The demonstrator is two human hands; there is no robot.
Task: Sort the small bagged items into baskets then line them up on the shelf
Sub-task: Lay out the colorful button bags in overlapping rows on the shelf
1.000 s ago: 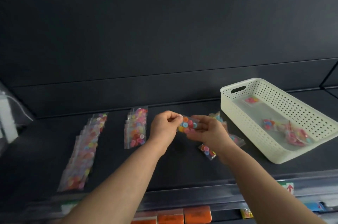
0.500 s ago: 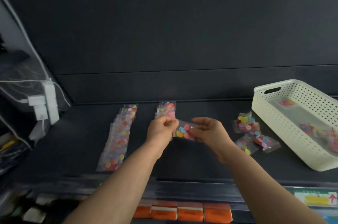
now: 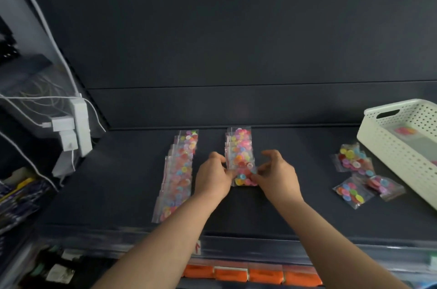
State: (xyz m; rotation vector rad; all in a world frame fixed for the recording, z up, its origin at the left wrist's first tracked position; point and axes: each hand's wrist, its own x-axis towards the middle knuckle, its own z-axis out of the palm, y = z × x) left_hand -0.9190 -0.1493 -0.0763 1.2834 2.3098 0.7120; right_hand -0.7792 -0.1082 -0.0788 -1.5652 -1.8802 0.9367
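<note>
Charcoal-grey shelf board (image 3: 248, 213) carries all of the task's things. At its middle, the left hand (image 3: 214, 176) and the right hand (image 3: 277, 176) both grasp one small clear bag of coloured buttons (image 3: 244, 177). The left hand pinches its left edge. The right hand pinches its right edge between thumb and forefinger, its other fingers loosely curled above. The fingers cover both side edges of the bag.

The bag sits low at the near end of the short middle row of overlapping button bags (image 3: 238, 144), which runs back toward the rear wall. Whether the bag already rests on the shelf I cannot tell.

Just left of the left hand, a longer row of overlapping button bags (image 3: 178, 170) stretches from the rear almost to the front edge, and the left wrist is close beside it. To the right, well apart from the hands, three loose button bags (image 3: 353, 161) lie in a cluster. Just beside them stands the cream perforated plastic basket (image 3: 399, 154), cut off by the frame edge, with a bag of pink buttons (image 3: 405, 130) on its floor.

At the far left, a white power strip with plugs and cables (image 3: 80, 123) hangs on the side of the unit. Below the shelf's front lip, a line of orange packets (image 3: 250, 274) sits on the lower level.
</note>
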